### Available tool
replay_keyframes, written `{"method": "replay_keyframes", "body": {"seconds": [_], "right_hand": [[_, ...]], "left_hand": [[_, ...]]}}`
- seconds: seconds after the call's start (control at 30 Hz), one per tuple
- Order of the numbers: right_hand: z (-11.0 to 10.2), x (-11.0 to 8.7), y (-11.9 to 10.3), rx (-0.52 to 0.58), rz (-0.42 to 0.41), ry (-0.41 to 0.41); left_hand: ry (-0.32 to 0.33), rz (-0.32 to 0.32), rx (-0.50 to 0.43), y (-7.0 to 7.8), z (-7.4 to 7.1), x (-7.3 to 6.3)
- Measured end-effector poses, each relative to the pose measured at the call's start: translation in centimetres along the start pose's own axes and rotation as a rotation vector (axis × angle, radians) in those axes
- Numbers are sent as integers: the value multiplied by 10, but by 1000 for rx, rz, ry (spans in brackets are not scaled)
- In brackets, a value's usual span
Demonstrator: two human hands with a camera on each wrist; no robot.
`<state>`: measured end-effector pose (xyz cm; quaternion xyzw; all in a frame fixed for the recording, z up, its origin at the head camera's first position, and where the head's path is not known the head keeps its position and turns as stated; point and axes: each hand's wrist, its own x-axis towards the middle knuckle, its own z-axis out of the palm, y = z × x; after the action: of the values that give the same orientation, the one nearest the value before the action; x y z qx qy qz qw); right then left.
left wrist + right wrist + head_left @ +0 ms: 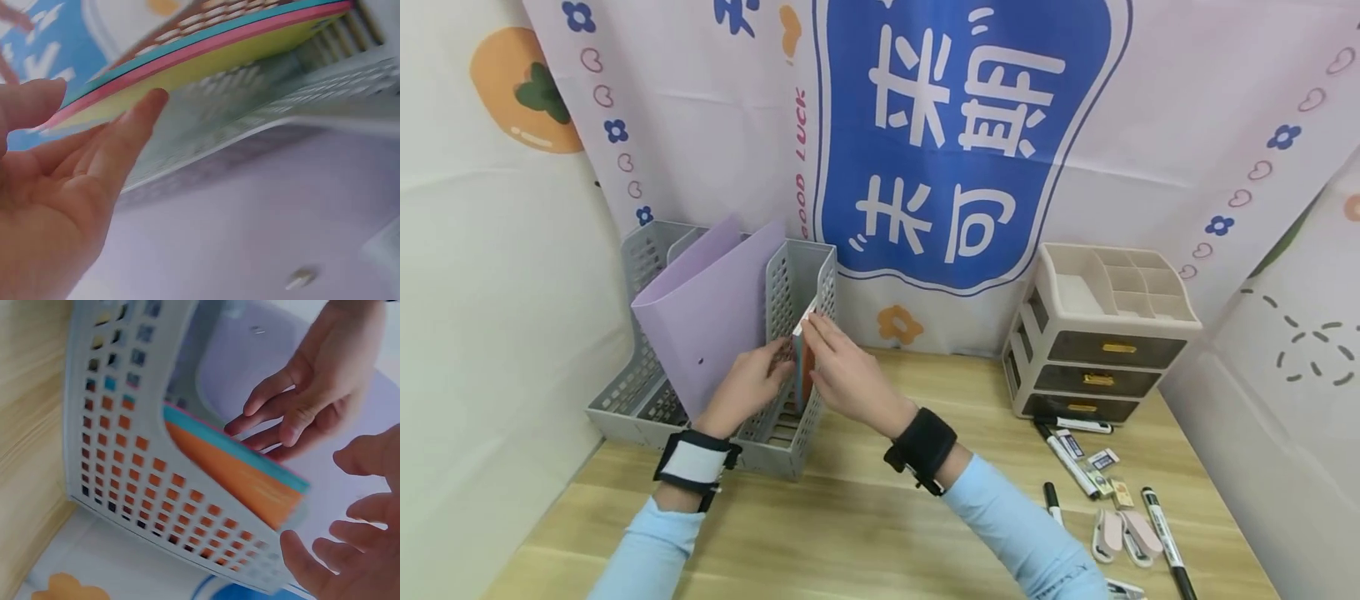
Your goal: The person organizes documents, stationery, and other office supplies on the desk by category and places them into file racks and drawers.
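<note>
A few thin books, with orange (pixel 237 472), teal and pink (pixel 187 55) and yellow (pixel 206 75) showing, stand upright in the right-hand compartment of a grey perforated file rack (pixel 775 458). My left hand (pixel 748 383) is at their left side, fingers loosely extended by the yellow face; whether they touch it I cannot tell. On the other side, my right hand (pixel 857 375) is near the books' top edge, and the right wrist view shows its fingers spread and apart from the orange cover. A lilac folder (pixel 715 308) leans in the rack's middle compartment.
A beige drawer organizer (pixel 1105 333) stands at the back right of the wooden table (pixel 880 517). Before it lie several markers (pixel 1165 533), small erasers (pixel 1103 459) and pale pink staplers (pixel 1138 533). A printed cloth (pixel 925 208) hangs behind.
</note>
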<state>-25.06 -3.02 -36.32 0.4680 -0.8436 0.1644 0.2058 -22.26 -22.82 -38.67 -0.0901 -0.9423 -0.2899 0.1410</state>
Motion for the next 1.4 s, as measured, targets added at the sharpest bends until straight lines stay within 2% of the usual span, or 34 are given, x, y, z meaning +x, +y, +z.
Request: {"method": "replay_keyframes", "body": {"seconds": [0.07, 0.17, 0.27, 0.33, 0.47, 0.6, 0.7, 0.8, 0.93, 1.03, 1.13, 1.27, 1.4], "right_hand": [[-14, -12, 3, 37, -22, 56], [-34, -32, 13, 79, -15, 131], [-53, -52, 29, 119, 60, 191], [-65, -65, 42, 151, 120, 254], [-89, -94, 73, 211, 292, 408], [-112, -130, 108, 321, 591, 494], [-125, -156, 134, 507, 849, 548], [-137, -175, 160, 740, 1064, 645], [-146, -191, 189, 1005, 1248, 784], [-146, -198, 204, 1127, 1328, 842], [-141, -201, 215, 1186, 1349, 886], [-138, -202, 224, 1175, 1311, 926], [-143, -206, 225, 1154, 1310, 963]], "left_hand": [[66, 25, 5, 13, -7, -5], [229, 110, 16, 38, -15, -12], [367, 233, 14, 67, -18, -14], [399, 319, 2, 87, -18, -12], [330, 462, -43, 127, -10, 5], [196, 554, -80, 161, 13, 35], [60, 579, -79, 184, 37, 64], [-61, 592, -41, 206, 64, 98], [-145, 632, 103, 235, 101, 144], [-184, 649, 246, 255, 126, 169], [-191, 659, 345, 269, 148, 184], [-146, 642, 374, 281, 167, 193], [-106, 615, 393, 292, 172, 193]]}}
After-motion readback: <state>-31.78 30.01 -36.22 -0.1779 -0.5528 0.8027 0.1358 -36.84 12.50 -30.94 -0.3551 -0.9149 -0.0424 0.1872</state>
